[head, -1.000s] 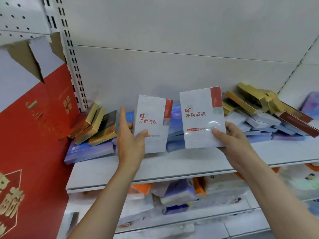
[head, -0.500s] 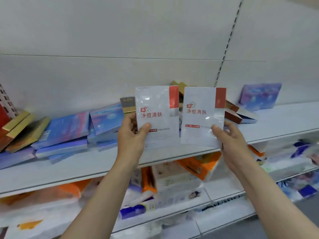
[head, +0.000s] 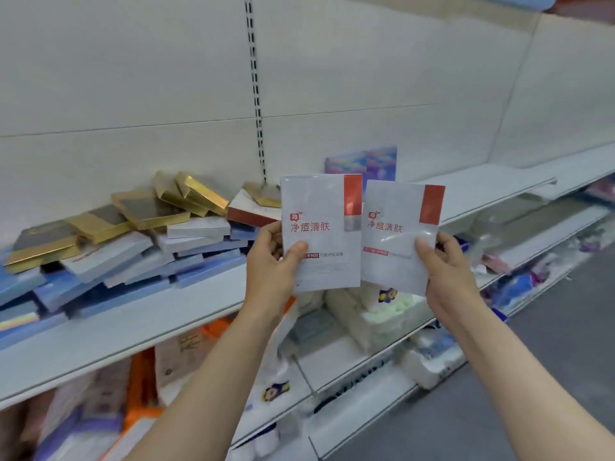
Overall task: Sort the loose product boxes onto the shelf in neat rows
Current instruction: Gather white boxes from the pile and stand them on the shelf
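We hold one white box in left hand, its twin in right hand, fingers pinching lower edges, faces fwd to match them; shelf just behind.

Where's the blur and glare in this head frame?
Head view: glare streaks the film on the right white box held by the right hand; the left white box prints sharper; lower-shelf goods and the blue box pile smear; shelf edge bows from wide-angle distortion.

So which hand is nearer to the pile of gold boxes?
Left. The left hand is just right of the gold boxes, holding a white box. The right hand is farther right.
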Motion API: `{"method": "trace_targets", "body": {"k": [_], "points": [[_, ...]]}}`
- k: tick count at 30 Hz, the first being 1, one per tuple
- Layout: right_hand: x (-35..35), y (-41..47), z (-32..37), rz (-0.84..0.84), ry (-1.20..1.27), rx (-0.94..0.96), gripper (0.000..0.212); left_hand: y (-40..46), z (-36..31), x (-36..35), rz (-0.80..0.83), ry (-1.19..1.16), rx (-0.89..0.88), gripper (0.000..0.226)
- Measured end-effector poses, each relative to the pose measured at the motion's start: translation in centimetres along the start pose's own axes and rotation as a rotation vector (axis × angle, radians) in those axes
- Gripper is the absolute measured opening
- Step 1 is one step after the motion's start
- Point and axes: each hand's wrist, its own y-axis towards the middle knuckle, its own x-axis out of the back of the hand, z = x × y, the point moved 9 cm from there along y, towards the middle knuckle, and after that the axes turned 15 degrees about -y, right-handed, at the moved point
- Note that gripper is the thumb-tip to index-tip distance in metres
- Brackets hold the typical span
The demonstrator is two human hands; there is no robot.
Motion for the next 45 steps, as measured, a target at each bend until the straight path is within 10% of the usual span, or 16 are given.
{"method": "trace_targets", "body": {"k": [23, 45], "points": [[13.8, 41.2, -3.8, 0.040, -0.151, 0.050, 0.023, 27.0, 18.7, -25.9, -0.211, -0.046, -0.015, 0.025], [5.4, 68.4, -12.8, 0.663, -0.153, 0.069, 0.025, 33.1, 28.0, -34.1, -0.707, 0.046, -0.143, 0.028]]}}
